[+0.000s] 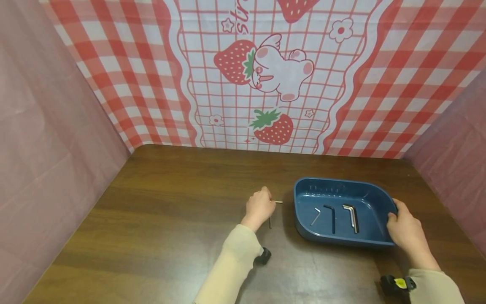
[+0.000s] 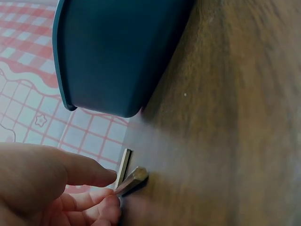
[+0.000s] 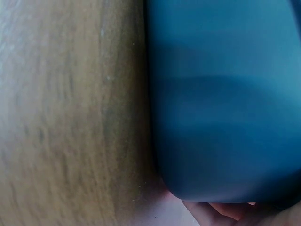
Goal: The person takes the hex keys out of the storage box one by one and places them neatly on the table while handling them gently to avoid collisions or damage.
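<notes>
Left of the blue tray (image 1: 298,221), my left hand (image 1: 260,207) pinches a brass-coloured hex key (image 1: 271,222) between thumb and fingers, low over the table. In the left wrist view, the key's hexagonal end (image 2: 137,175) points out of the left hand (image 2: 61,188), and its other arm (image 2: 123,165) shows beyond the thumb. My right hand (image 1: 408,230) grips the tray's right end, thumb at the rim. Inside the tray lie a small silver hex key (image 1: 315,217), a black one (image 1: 333,219) and several more side by side (image 1: 352,218).
The brown wooden table (image 1: 152,219) runs back to a red-and-white checked cloth with strawberry prints (image 1: 152,76). Pink curtains hang on the left (image 1: 57,105) and right (image 1: 455,139).
</notes>
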Motion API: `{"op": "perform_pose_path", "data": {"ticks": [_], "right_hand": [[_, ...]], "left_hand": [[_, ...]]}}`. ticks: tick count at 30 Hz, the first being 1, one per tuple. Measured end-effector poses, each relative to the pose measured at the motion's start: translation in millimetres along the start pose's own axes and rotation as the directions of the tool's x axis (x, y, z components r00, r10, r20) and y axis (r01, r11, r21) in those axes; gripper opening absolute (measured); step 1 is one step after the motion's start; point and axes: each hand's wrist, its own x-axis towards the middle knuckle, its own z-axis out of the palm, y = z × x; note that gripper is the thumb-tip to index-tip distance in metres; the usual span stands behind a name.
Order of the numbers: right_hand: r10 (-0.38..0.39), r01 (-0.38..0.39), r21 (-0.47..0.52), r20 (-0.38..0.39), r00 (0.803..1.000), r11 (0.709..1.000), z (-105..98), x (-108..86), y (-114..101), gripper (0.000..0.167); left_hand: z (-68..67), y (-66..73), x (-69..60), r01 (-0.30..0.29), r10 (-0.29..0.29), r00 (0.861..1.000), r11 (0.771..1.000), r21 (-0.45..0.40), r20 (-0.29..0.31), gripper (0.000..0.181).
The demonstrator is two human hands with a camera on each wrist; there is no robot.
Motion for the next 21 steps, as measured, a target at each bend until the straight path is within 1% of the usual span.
{"op": "perform_pose_path", "data": {"ticks": [3,6,9,11,14,18,21], "right_hand": [[0.002,-0.002,0.002,0.003,1.000,1.000,-0.1,0.0,0.2,0.047],[0.003,-0.003,0.005,0.005,1.000,1.000,-0.4,0.1,0.3,0.047],[0.006,-0.006,0.002,0.003,1.000,1.000,-1.0,-0.1,0.5,0.047],[0.006,-0.006,0.001,0.001,1.000,1.000,-1.0,-0.4,0.6,0.047],[0.006,-0.006,0.002,-0.007,1.000,1.000,-0.6,-0.3,0.6,0.047],[-0.002,0.002,0.002,-0.010,1.000,1.000,0.2,0.0,0.0,0.047],[-0.005,0.005,0.002,-0.011,1.000,1.000,0.3,0.2,0.0,0.046]], "left_hand": [[-0.9,1.8,-0.8,0.002,-0.002,1.000,1.000,-0.028,-0.006,0.010],[-2.0,5.4,-1.1,-0.011,0.010,1.000,0.999,-0.040,-0.019,0.009],[-3.7,12.1,0.2,-0.036,0.034,0.999,0.999,-0.035,-0.041,0.010],[-7.1,19.2,0.2,-0.048,0.047,0.997,0.999,-0.026,-0.055,0.011],[-14.2,32.7,-1.9,-0.081,0.080,0.993,0.997,-0.009,-0.091,0.010],[-23.3,53.7,-8.2,-0.148,0.150,0.979,0.989,0.026,-0.138,0.008],[-25.9,69.7,-14.3,-0.201,0.208,0.968,0.978,0.062,-0.139,0.008]]}}
